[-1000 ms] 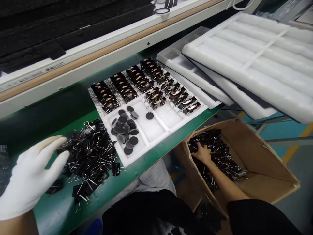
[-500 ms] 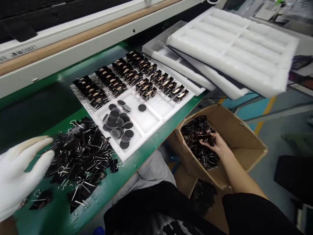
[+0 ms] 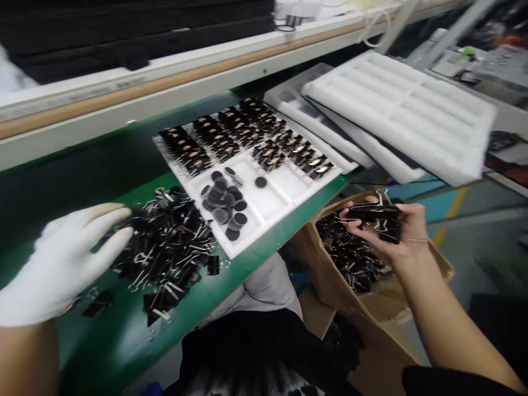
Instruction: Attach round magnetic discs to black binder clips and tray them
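My left hand (image 3: 78,258), in a white glove, rests at the left edge of a heap of black binder clips (image 3: 169,242) on the green table. Its fingers are apart and I see nothing held in them. Bare, my right hand (image 3: 406,234) is closed around several black binder clips (image 3: 381,217) above the cardboard box (image 3: 435,264). More binder clips fill part of that box. On the table a white foam tray (image 3: 247,242) carries rows of clips gripping discs (image 3: 218,137), plus a pile of loose dark round discs (image 3: 225,201).
White foam trays (image 3: 396,104) are stacked at the back right, the upper ones askew. A ledge with a wooden strip (image 3: 173,85) runs along the back of the green table (image 3: 124,357). The box stands below the table's right front edge.
My right hand has risen out of the clips in the box, bringing up a handful of binder clips. The camera view has shifted; my left hand stays beside the heap.
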The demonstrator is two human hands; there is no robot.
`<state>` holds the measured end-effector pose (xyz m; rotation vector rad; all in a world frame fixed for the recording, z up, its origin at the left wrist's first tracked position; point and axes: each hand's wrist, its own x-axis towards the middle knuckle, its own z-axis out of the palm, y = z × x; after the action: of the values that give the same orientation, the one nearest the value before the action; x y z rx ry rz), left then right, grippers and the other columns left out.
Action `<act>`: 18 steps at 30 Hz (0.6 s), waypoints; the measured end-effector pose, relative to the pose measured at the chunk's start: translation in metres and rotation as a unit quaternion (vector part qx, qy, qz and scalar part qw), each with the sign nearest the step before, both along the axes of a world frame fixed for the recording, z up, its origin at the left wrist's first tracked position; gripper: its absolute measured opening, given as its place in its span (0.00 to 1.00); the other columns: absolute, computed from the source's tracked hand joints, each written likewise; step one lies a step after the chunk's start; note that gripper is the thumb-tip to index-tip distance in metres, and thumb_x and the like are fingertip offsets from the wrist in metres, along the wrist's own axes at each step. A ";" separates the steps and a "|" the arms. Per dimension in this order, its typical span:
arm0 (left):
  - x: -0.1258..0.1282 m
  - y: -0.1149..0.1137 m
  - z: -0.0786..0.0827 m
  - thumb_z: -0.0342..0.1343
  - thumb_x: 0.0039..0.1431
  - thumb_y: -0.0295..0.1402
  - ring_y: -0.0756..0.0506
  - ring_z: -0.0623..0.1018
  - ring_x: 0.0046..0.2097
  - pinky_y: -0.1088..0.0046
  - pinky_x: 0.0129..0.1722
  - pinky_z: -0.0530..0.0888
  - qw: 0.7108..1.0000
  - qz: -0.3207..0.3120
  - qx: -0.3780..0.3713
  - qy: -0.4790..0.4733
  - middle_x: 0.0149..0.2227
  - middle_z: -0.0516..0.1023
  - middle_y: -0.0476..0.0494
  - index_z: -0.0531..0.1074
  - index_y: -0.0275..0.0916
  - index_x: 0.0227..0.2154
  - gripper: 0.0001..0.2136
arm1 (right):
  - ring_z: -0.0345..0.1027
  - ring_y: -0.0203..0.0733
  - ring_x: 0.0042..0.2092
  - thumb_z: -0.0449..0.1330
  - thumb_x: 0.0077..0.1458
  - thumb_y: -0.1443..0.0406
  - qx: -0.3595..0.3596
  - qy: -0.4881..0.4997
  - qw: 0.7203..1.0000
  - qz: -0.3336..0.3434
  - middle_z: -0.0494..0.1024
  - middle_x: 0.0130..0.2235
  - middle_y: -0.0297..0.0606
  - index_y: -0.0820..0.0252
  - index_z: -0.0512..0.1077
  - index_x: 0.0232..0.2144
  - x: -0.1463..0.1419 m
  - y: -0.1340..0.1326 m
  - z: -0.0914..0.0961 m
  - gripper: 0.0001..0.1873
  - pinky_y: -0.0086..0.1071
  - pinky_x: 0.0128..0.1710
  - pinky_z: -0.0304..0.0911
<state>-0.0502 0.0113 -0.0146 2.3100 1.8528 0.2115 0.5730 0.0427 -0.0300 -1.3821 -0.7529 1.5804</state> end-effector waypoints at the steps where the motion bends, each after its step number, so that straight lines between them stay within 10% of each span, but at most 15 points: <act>1: 0.004 -0.001 0.007 0.47 0.72 0.46 0.38 0.72 0.65 0.56 0.69 0.66 1.000 0.001 0.015 0.019 0.67 0.69 0.50 0.64 0.54 0.65 0.22 | 0.70 0.64 0.53 0.59 0.51 0.43 0.007 0.026 0.999 0.031 0.78 0.47 0.46 0.45 0.73 0.37 -0.018 0.009 0.010 0.19 0.62 0.49 0.70; 8: -0.010 -0.012 0.029 0.39 0.74 0.48 0.34 0.72 0.64 0.53 0.64 0.70 0.989 0.091 -0.019 0.112 0.67 0.69 0.38 0.68 0.39 0.65 0.27 | 0.69 0.64 0.59 0.56 0.55 0.40 0.053 0.069 0.947 0.309 0.77 0.54 0.43 0.44 0.71 0.47 -0.216 0.078 0.050 0.25 0.65 0.52 0.69; 11: -0.032 -0.022 0.027 0.39 0.72 0.50 0.33 0.73 0.64 0.52 0.62 0.71 0.984 0.138 -0.035 0.102 0.67 0.69 0.39 0.69 0.42 0.64 0.28 | 0.73 0.57 0.51 0.59 0.53 0.48 0.044 0.080 0.930 0.355 0.77 0.50 0.39 0.47 0.67 0.44 -0.306 0.091 0.038 0.20 0.62 0.49 0.71; 14: -0.050 -0.033 0.028 0.39 0.71 0.52 0.33 0.76 0.61 0.53 0.60 0.73 0.977 0.170 -0.088 0.098 0.66 0.70 0.41 0.69 0.42 0.64 0.28 | 0.72 0.53 0.48 0.63 0.48 0.57 0.232 -0.033 0.905 0.354 0.74 0.45 0.38 0.50 0.65 0.39 -0.369 0.087 0.012 0.16 0.58 0.51 0.70; 18: -0.063 -0.037 0.031 0.40 0.71 0.54 0.34 0.77 0.59 0.54 0.59 0.73 0.965 0.211 -0.147 0.057 0.64 0.72 0.43 0.69 0.44 0.64 0.29 | 0.66 0.61 0.59 0.66 0.48 0.66 0.560 -0.223 0.670 0.433 0.68 0.53 0.46 0.52 0.69 0.42 -0.400 0.067 -0.015 0.18 0.58 0.58 0.66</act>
<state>-0.1132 -0.0262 0.0161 1.7497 2.2426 -0.1408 0.1729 0.1095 -0.0453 -0.3709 -2.4290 0.8738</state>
